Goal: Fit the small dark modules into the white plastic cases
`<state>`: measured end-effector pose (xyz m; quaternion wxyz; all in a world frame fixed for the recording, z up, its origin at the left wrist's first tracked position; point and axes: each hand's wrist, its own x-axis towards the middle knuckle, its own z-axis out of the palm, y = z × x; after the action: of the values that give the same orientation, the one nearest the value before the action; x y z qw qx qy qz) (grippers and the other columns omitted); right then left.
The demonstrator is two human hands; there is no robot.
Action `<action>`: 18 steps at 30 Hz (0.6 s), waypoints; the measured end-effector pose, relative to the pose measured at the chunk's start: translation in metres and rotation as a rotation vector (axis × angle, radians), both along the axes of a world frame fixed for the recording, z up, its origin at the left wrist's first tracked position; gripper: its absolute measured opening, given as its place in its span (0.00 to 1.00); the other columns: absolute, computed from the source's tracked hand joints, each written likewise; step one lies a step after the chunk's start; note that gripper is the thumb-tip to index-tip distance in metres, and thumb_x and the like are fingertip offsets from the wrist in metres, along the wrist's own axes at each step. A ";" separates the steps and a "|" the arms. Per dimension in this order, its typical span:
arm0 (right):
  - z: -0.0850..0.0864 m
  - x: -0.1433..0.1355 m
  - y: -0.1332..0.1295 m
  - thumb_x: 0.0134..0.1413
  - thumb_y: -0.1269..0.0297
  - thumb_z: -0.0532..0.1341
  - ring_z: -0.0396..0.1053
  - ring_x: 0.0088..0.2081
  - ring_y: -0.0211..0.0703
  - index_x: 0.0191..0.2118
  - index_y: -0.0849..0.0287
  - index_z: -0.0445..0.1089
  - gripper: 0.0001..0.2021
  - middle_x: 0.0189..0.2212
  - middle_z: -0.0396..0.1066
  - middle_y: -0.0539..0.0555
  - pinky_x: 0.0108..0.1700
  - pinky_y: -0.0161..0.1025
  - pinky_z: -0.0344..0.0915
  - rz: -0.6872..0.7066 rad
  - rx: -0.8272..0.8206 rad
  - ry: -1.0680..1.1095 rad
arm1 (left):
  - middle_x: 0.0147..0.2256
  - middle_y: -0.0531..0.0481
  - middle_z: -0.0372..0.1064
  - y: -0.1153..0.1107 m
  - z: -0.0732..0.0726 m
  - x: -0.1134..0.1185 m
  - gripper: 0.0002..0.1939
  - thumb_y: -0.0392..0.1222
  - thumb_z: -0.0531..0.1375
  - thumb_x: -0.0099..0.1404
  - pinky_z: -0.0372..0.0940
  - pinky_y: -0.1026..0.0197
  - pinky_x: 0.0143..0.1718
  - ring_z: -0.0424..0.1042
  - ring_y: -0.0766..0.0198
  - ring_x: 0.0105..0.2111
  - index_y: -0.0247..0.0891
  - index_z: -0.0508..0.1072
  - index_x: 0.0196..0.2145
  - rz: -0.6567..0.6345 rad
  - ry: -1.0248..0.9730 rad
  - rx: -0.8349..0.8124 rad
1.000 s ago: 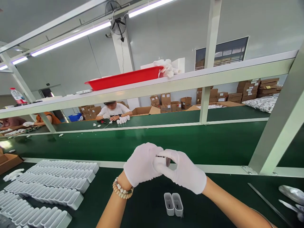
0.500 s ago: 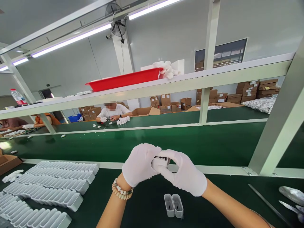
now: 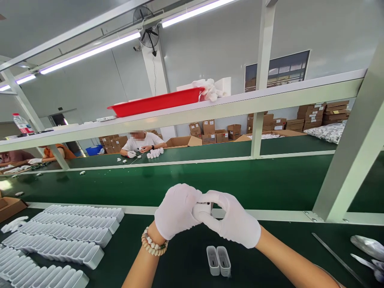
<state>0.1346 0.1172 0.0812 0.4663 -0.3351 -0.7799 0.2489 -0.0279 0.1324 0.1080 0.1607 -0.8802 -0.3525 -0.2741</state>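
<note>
Both my hands wear white gloves and meet over the near edge of the green belt. My left hand (image 3: 179, 210) is wrapped round a small white part (image 3: 203, 209), hiding much of it. From the other side, my right hand (image 3: 232, 218) pinches the same part between thumb and fingers. Below my hands, two small open white cases (image 3: 218, 261) stand side by side on the dark green worktop. Several rows of similar white cases (image 3: 60, 236) fill the worktop's left side.
A metal frame post (image 3: 345, 152) rises at the right, near a metal strip (image 3: 336, 258) and a shiny wrapped item (image 3: 367, 246). A shelf (image 3: 234, 106) with a red tray (image 3: 159, 103) crosses above. A person (image 3: 142, 142) sits across the belt (image 3: 270, 180).
The dark detail that showed on the white part between my hands is now mostly out of sight, and my fingers are closer over it. The view has shifted slightly.
</note>
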 end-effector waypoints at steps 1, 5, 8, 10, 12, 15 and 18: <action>0.000 0.000 0.000 0.49 0.70 0.61 0.64 0.27 0.38 0.33 0.54 0.74 0.06 0.25 0.69 0.47 0.32 0.36 0.66 -0.005 -0.032 0.033 | 0.19 0.54 0.64 0.000 0.000 0.000 0.12 0.45 0.61 0.59 0.56 0.60 0.25 0.65 0.64 0.21 0.40 0.68 0.21 0.006 -0.036 -0.032; -0.003 -0.002 0.007 0.48 0.63 0.64 0.71 0.36 0.43 0.39 0.53 0.75 0.10 0.37 0.75 0.52 0.41 0.42 0.70 0.013 -0.223 0.247 | 0.32 0.51 0.73 0.004 -0.003 -0.003 0.11 0.47 0.66 0.55 0.66 0.59 0.34 0.73 0.60 0.32 0.41 0.73 0.36 -0.062 -0.244 -0.181; -0.005 -0.001 0.019 0.42 0.61 0.68 0.73 0.45 0.49 0.43 0.53 0.73 0.18 0.44 0.75 0.55 0.47 0.46 0.70 0.098 -0.387 0.417 | 0.38 0.50 0.72 0.012 -0.009 -0.010 0.31 0.47 0.69 0.53 0.69 0.57 0.39 0.72 0.59 0.36 0.43 0.67 0.53 -0.083 -0.307 -0.257; -0.007 0.001 0.027 0.38 0.62 0.69 0.74 0.42 0.49 0.45 0.55 0.73 0.22 0.41 0.76 0.55 0.45 0.47 0.70 0.134 -0.496 0.456 | 0.37 0.52 0.70 0.018 -0.013 -0.015 0.42 0.49 0.69 0.52 0.69 0.56 0.40 0.71 0.61 0.35 0.43 0.59 0.62 -0.048 -0.304 -0.274; -0.010 0.003 0.035 0.37 0.62 0.69 0.74 0.35 0.46 0.46 0.57 0.72 0.24 0.36 0.76 0.54 0.39 0.45 0.71 0.149 -0.567 0.438 | 0.35 0.54 0.68 0.023 -0.016 -0.019 0.49 0.52 0.69 0.51 0.69 0.57 0.39 0.69 0.63 0.33 0.43 0.53 0.65 -0.018 -0.282 -0.289; -0.020 0.005 0.046 0.42 0.61 0.65 0.73 0.30 0.43 0.49 0.60 0.71 0.24 0.33 0.76 0.53 0.33 0.44 0.71 0.092 -0.512 0.358 | 0.36 0.55 0.67 0.034 -0.022 -0.023 0.51 0.54 0.69 0.51 0.69 0.57 0.39 0.68 0.63 0.33 0.43 0.49 0.67 -0.003 -0.244 -0.301; -0.037 0.008 0.065 0.48 0.59 0.61 0.74 0.33 0.44 0.55 0.61 0.67 0.26 0.37 0.76 0.56 0.36 0.43 0.72 -0.111 -0.359 0.247 | 0.37 0.55 0.68 0.050 -0.036 -0.024 0.49 0.52 0.68 0.53 0.68 0.57 0.40 0.69 0.63 0.34 0.44 0.49 0.67 0.055 -0.204 -0.364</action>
<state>0.1429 0.1819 0.0444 0.5040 -0.4219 -0.6407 0.3968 -0.0516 0.1825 0.0716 -0.0300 -0.8524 -0.4345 -0.2893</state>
